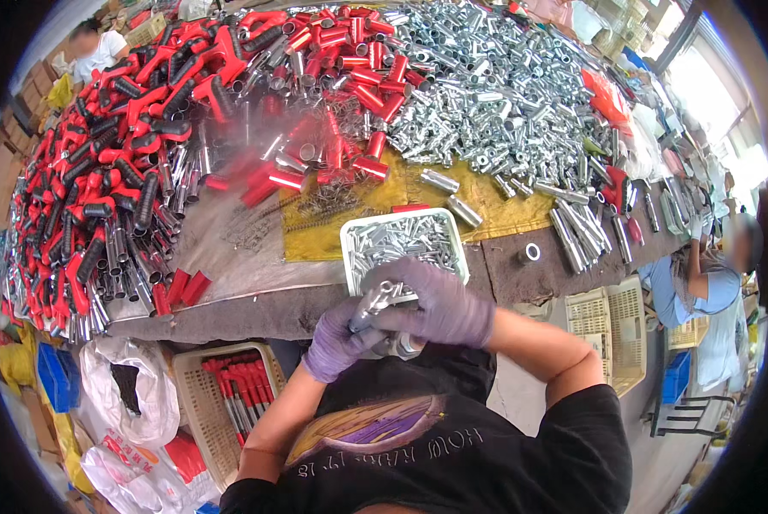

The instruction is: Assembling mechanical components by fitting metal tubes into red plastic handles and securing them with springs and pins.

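My left hand [339, 341], in a purple-grey glove, is closed around a shiny metal tubular fitting [370, 307] held in front of my chest. From the right, my right hand [442, 300], gloved the same way, has its thumb and fingers closed at the upper end of that fitting. Whether the right fingers also hold a smaller piece cannot be made out. Just beyond both hands stands a white plastic tray [345, 248] filled with small silver pins [401, 238]. Below the right hand, other metal pieces show only in part.
Red-and-black handles [136, 137] are heaped at the left, red sleeves [371, 77] and silver fittings [495, 94] at the back. Several metal tubes [579, 236] lie at the right on the table. A beige crate [197, 411] with red-handled tools stands below left. A co-worker [701, 278] sits at far right.
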Tool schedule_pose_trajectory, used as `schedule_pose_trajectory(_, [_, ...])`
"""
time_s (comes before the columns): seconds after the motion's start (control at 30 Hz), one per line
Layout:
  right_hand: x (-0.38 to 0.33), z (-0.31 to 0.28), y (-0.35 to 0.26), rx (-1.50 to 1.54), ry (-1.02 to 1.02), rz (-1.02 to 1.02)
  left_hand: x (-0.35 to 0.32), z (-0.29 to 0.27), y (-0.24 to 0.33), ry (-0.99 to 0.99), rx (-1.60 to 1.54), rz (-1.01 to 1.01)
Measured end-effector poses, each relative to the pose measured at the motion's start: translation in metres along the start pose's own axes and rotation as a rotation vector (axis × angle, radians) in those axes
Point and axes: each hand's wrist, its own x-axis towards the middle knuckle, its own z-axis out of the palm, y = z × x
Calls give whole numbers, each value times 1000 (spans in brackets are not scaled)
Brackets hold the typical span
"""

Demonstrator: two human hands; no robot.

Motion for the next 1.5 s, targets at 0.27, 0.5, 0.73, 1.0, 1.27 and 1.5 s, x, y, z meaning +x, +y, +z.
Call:
schedule_pose_trajectory(0.27, [100, -253, 129, -1404, 547, 307, 4, -4, 7, 46, -127, -28])
schedule_pose_trajectory(0.5, [145, -333, 223, -1294, 356, 746, 2, -13, -5, -45, -69, -35])
schedule_pose_trajectory(0.73, [119, -315, 190, -1030, 677, 609, -5, -7, -2, -15, -69, -50])
schedule_pose_trajectory(1.0, [66, -135, 9, -109, 120, -41, -2, -14, 7, 16, 256, -35])
schedule_pose_trajectory(1.27, [57, -36, -39, -426, -488, -519, 7, -9, 7, -48, 31, -100])
schedule_pose_trajectory(1.5, [40, -21, -69, -867, -550, -290, 0, -8, 8, -99, 91, -64])
